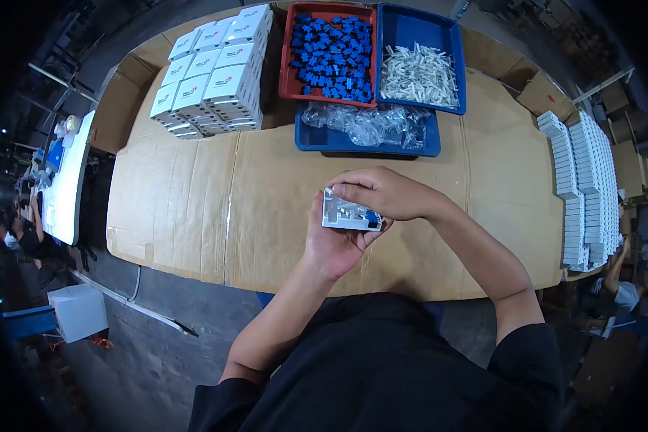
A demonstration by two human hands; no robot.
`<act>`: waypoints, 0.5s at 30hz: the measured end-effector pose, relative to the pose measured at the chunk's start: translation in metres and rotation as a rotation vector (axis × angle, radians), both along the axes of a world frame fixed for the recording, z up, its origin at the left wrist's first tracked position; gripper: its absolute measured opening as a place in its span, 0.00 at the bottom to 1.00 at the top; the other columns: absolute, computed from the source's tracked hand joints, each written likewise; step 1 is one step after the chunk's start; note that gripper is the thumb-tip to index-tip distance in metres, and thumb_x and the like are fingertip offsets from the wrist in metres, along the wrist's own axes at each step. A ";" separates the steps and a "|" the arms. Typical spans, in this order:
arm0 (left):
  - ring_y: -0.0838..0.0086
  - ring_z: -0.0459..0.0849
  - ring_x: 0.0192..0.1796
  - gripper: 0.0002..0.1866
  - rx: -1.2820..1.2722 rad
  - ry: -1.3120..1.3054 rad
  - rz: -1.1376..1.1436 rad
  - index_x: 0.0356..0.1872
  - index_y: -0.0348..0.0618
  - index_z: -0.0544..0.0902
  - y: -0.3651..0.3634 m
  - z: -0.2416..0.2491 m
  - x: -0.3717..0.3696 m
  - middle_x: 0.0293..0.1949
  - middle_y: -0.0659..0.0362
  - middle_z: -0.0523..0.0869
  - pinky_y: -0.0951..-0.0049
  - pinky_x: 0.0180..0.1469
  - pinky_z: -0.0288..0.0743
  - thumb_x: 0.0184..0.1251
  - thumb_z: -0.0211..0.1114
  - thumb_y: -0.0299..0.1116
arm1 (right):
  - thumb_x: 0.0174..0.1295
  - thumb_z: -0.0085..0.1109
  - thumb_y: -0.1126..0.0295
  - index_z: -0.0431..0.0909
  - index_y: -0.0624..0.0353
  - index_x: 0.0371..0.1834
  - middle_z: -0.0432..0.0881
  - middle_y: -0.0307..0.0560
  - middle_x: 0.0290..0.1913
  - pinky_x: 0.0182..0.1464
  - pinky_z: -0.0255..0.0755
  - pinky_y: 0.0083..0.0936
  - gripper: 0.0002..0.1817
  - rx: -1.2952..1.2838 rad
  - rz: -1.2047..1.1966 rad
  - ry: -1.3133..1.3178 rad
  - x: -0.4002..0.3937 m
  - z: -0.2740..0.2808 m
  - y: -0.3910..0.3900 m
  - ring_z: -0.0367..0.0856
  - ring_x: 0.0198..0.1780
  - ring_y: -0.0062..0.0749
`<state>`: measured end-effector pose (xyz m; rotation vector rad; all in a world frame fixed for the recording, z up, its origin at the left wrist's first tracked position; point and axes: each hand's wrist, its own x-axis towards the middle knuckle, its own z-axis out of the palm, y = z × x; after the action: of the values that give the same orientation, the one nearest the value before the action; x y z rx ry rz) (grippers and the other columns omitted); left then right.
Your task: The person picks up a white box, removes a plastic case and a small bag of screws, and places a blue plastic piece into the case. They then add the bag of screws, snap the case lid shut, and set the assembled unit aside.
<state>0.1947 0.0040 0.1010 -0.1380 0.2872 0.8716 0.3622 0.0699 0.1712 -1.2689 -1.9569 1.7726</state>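
Note:
My left hand [333, 248] is closed around a small white rectangular plastic housing [333, 221] from below, above the cardboard-covered table. The housing's open inner side faces up, and pale parts show inside it. A blue piece [371, 217] sits in its right-hand corner. Over the housing's upper edge lies my right hand [392, 193], its thumb and fingers closed on that edge. The right palm and fingers hide part of the housing, so whether a small part is also in them cannot be made out.
Beyond my hands are a red tray [285, 72] of blue pieces, a blue tray [453, 36] of white pieces and a blue tray [306, 140] with clear plastic bags. White boxes [223, 83] are stacked at left, white housings [590, 187] at right. Other people stand at both sides.

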 end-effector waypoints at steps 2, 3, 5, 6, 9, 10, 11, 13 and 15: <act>0.49 0.83 0.67 0.33 -0.036 0.041 0.011 0.71 0.44 0.73 0.000 0.004 0.001 0.67 0.48 0.81 0.45 0.71 0.80 0.86 0.41 0.61 | 0.82 0.52 0.47 0.82 0.61 0.67 0.90 0.47 0.53 0.56 0.80 0.29 0.28 0.065 0.013 0.030 0.001 -0.008 0.001 0.86 0.52 0.27; 0.50 0.84 0.66 0.33 -0.054 0.061 0.014 0.71 0.44 0.74 0.001 0.006 0.002 0.66 0.48 0.81 0.45 0.70 0.80 0.86 0.41 0.61 | 0.82 0.52 0.47 0.82 0.61 0.67 0.90 0.47 0.53 0.56 0.80 0.29 0.28 0.081 0.015 0.038 0.001 -0.010 0.002 0.86 0.52 0.27; 0.52 0.85 0.65 0.33 -0.032 0.066 0.007 0.70 0.45 0.74 0.000 0.003 0.001 0.65 0.50 0.83 0.46 0.68 0.82 0.85 0.41 0.62 | 0.82 0.53 0.47 0.83 0.62 0.66 0.90 0.48 0.53 0.57 0.80 0.29 0.28 0.095 0.011 0.048 0.001 -0.011 0.001 0.86 0.52 0.28; 0.53 0.85 0.64 0.32 -0.020 0.069 0.005 0.70 0.46 0.75 0.000 0.001 0.000 0.64 0.51 0.83 0.47 0.68 0.82 0.85 0.41 0.62 | 0.81 0.53 0.47 0.83 0.62 0.65 0.90 0.48 0.53 0.57 0.79 0.29 0.28 0.094 0.004 0.052 0.001 -0.011 0.000 0.86 0.52 0.28; 0.54 0.87 0.61 0.32 -0.040 0.041 0.011 0.68 0.47 0.76 0.001 -0.003 -0.001 0.62 0.53 0.85 0.48 0.64 0.84 0.85 0.42 0.62 | 0.81 0.54 0.48 0.85 0.64 0.63 0.91 0.48 0.51 0.57 0.80 0.29 0.28 0.110 0.003 0.070 -0.002 -0.009 0.000 0.87 0.52 0.28; 0.55 0.87 0.60 0.31 -0.062 0.067 0.005 0.68 0.47 0.76 0.000 -0.003 0.000 0.62 0.53 0.85 0.48 0.64 0.85 0.85 0.42 0.61 | 0.81 0.54 0.48 0.85 0.64 0.62 0.91 0.49 0.51 0.58 0.80 0.29 0.28 0.117 0.007 0.077 -0.003 -0.009 -0.001 0.87 0.52 0.29; 0.55 0.88 0.60 0.31 -0.084 0.093 0.000 0.67 0.47 0.77 0.001 -0.001 0.000 0.61 0.53 0.85 0.48 0.63 0.85 0.85 0.42 0.61 | 0.81 0.54 0.47 0.86 0.64 0.60 0.92 0.48 0.49 0.56 0.80 0.29 0.28 0.118 0.007 0.066 -0.003 -0.010 -0.001 0.87 0.50 0.28; 0.55 0.88 0.58 0.31 -0.121 0.137 -0.004 0.67 0.47 0.77 0.001 0.002 0.000 0.60 0.53 0.86 0.47 0.61 0.86 0.85 0.43 0.61 | 0.81 0.54 0.46 0.88 0.64 0.58 0.92 0.48 0.46 0.54 0.80 0.29 0.28 0.119 0.006 0.043 -0.003 -0.013 -0.001 0.87 0.47 0.27; 0.55 0.88 0.57 0.31 -0.153 0.171 -0.006 0.66 0.46 0.77 0.002 0.005 0.000 0.59 0.53 0.86 0.48 0.60 0.87 0.85 0.43 0.61 | 0.80 0.55 0.45 0.90 0.63 0.52 0.92 0.47 0.39 0.47 0.79 0.29 0.29 0.106 -0.002 0.044 -0.003 -0.014 0.000 0.85 0.39 0.26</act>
<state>0.1952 0.0065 0.1064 -0.2051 0.5140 0.8569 0.3592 0.0697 0.1569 -1.1881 -1.9954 1.6576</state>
